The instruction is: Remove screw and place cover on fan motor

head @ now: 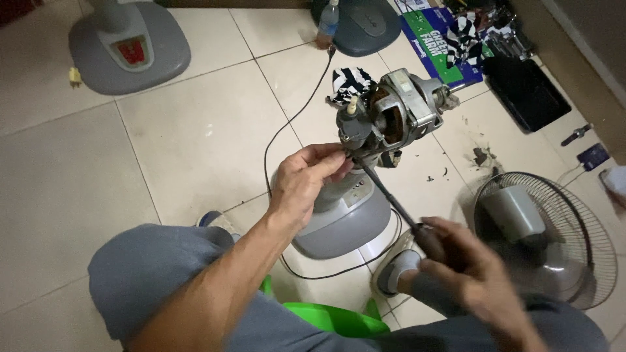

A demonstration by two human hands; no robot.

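A bare fan motor [398, 107] with copper windings sits atop a grey stand-fan base [342, 218] between my knees. My left hand [306, 179] grips the fan's neck just under the motor, fingers curled around it. My right hand [469, 267] is closed on the dark handle of a long screwdriver [391, 199]. Its shaft slants up and left, and its tip meets the underside of the motor housing next to my left fingers. My right hand is blurred.
A black cord [287, 127] runs across the tiled floor. A fan guard with blades [548, 234] lies at right. Two other grey fan bases [130, 45], [365, 26] stand at the back. A black tray [528, 91], a striped cloth [349, 81], a bottle [328, 23] and a green stool [332, 319] are nearby.
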